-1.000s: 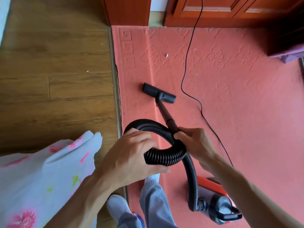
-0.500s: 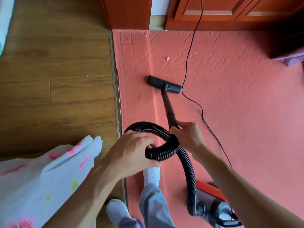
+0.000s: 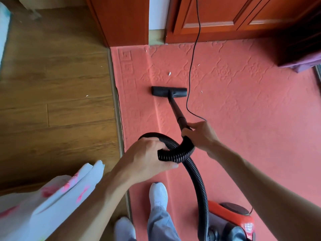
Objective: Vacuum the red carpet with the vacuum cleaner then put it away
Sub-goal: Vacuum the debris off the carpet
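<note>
The red carpet [image 3: 234,110] covers the right part of the floor. The black floor nozzle [image 3: 169,91] lies flat on it, its black wand [image 3: 177,112] running back to my right hand [image 3: 199,134], which grips the wand's upper end. The ribbed black hose [image 3: 196,180] loops from there; my left hand [image 3: 147,159] holds the loop. The hose leads down to the red and grey vacuum body [image 3: 231,221] at the bottom right. A white scrap [image 3: 169,73] lies just beyond the nozzle.
The black power cord [image 3: 192,66] runs across the carpet from the far wooden cabinets [image 3: 225,18]. Wooden flooring [image 3: 57,101] lies left of a metal edge strip. Floral bedding [image 3: 43,202] sits at the bottom left. A purple cloth [image 3: 305,63] hangs at the right. My feet stand below the hose.
The nozzle has been pushed forward across the carpet toward the white scrap and turned square to the wall. Both hands moved forward with the wand and hose.
</note>
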A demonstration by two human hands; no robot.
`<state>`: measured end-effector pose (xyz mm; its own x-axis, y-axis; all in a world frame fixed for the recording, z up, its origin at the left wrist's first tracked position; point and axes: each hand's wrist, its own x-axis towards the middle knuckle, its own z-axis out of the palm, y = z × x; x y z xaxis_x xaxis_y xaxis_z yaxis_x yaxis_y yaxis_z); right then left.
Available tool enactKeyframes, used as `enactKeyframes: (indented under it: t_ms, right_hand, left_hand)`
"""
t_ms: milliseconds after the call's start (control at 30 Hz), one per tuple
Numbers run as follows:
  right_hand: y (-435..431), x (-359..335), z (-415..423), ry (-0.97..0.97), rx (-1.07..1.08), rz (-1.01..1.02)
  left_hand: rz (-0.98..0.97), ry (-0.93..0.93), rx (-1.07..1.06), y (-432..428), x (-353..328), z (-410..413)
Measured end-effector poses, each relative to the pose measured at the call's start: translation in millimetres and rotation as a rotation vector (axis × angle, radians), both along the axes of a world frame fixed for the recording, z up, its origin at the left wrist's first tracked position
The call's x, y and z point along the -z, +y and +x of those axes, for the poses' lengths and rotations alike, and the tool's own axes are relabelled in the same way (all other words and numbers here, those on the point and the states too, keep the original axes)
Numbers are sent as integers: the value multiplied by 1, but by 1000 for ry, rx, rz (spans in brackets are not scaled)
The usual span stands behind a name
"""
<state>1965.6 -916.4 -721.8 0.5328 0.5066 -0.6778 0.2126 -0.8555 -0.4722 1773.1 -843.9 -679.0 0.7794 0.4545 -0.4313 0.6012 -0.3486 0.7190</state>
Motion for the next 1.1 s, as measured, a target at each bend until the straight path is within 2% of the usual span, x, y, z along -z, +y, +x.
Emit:
enactKeyframes:
  t_ms: [200,400,633,833,1000,1100]
  right_hand:
    - [56,17,45,-121,-119,-20]
    - [88,35,59,-141,-73,-21]
    - [101,48,62,-140,80,68]
    - [48,24,48,-131,315,135]
    - [2,4,43,-132,453,34]
    - [-10,7,46,-96,539,-33]
  left_hand:
    - [29,-31,-204,7,19,43]
    - [72,17,-186,45,43,63]
    - [55,0,-50,86,58,75]
    - [-20,-7,234,99,43,83]
    - [-43,-15,402,93,22,96]
    - [-21,0,432,83,19,102]
